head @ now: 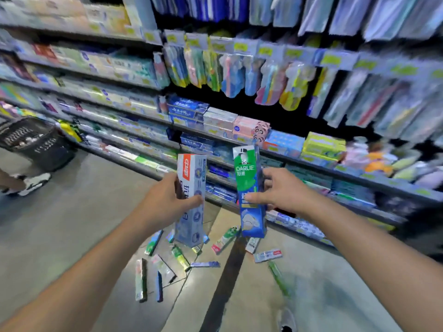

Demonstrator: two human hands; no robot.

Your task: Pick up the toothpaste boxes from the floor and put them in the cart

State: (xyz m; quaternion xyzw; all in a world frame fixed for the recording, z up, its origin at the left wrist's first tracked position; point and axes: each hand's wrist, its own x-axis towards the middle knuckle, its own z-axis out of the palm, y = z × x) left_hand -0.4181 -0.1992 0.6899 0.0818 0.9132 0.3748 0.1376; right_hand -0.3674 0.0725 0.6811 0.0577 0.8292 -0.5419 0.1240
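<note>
Our left hand (171, 198) grips a pale blue-grey toothpaste box (191, 202) with a red logo panel at its top — fingers curled round the left edge, thumb across the front. Our right hand (279, 191) pinches a green and blue toothpaste box (250, 191) marked DARLIE, thumb on the front face, fingers behind the right edge. We hold both boxes upright, side by side and apart, in the air above the floor (72, 224).

Below them, more toothpaste boxes (182, 258) lie scattered on the floor in front of the shelving (215, 111) — flat, at mixed angles. A black basket cart (38, 142) stands well apart by the left edge of the floor, beside another person's shoe (32, 184).
</note>
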